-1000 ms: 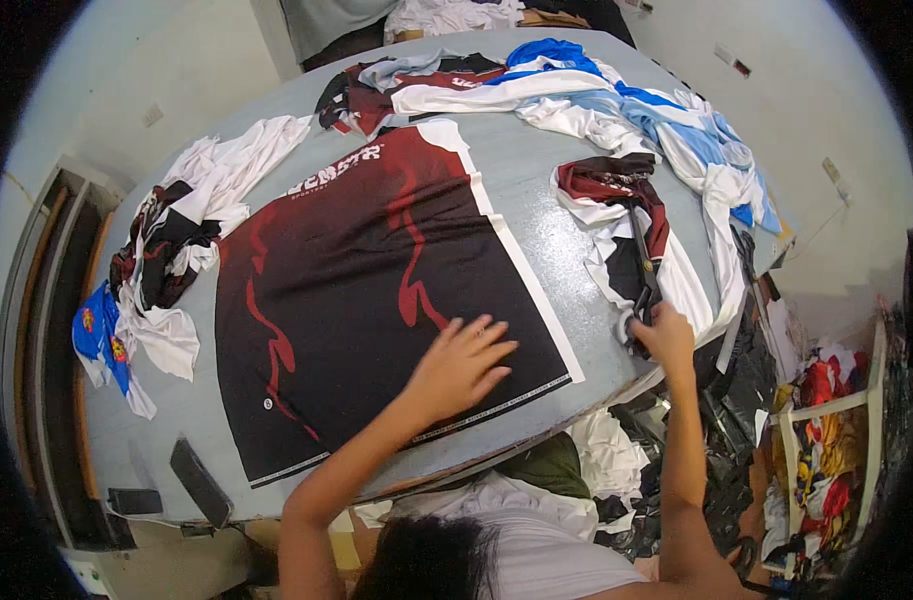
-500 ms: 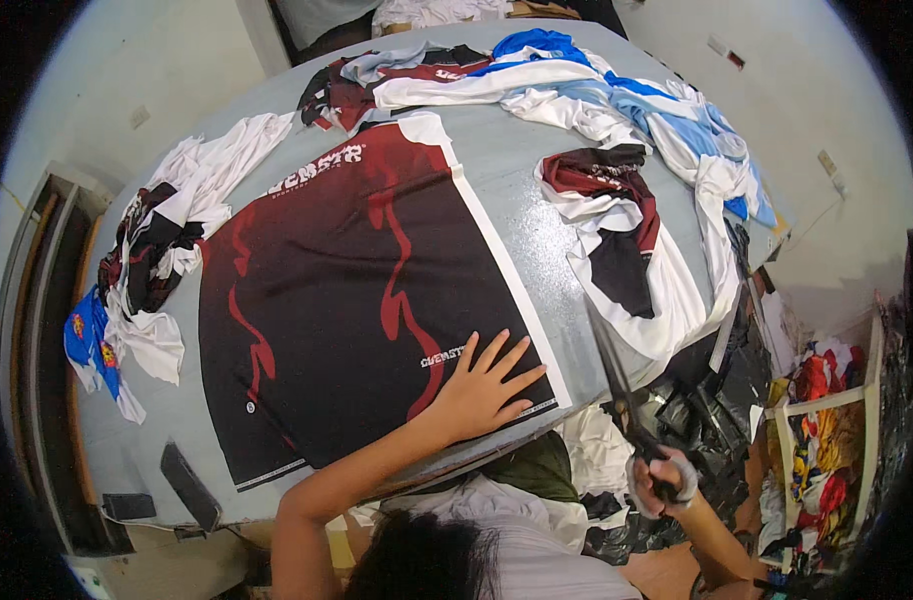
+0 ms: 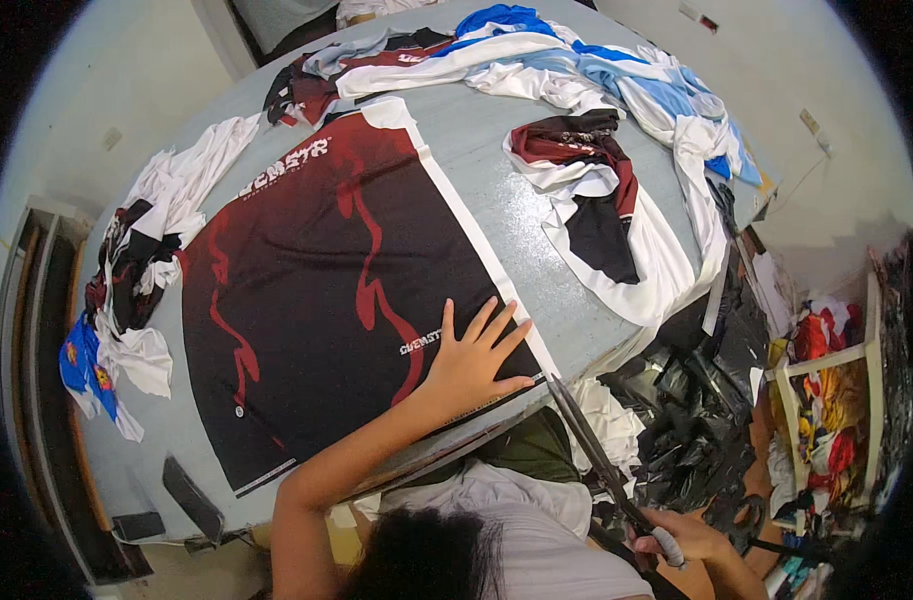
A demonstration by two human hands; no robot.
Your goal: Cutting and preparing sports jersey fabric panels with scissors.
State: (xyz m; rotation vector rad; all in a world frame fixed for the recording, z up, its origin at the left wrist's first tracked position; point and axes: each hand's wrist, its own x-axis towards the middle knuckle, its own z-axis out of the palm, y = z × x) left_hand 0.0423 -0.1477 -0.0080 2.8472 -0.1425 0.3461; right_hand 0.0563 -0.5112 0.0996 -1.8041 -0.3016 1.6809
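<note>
Grey and wide, the cutting table [image 3: 497, 200] fills most of your view, with a large black and dark red printed fabric panel [image 3: 327, 290] spread flat across its middle. Your left hand [image 3: 472, 360] lies palm down on the panel's near right corner, fingers spread apart and pressed flat, gripping nothing. Your right hand [image 3: 682, 540] is low at the table's near edge, fingers curled tight around the handles of long scissors [image 3: 602, 455], whose blades slant up toward the panel's corner; the tips sit just beside your left fingertips. Heaps of white, blue and red fabric scraps [image 3: 617, 80] crowd the far and left edges, and black plastic bags [image 3: 697, 420] lie below on the right
</note>
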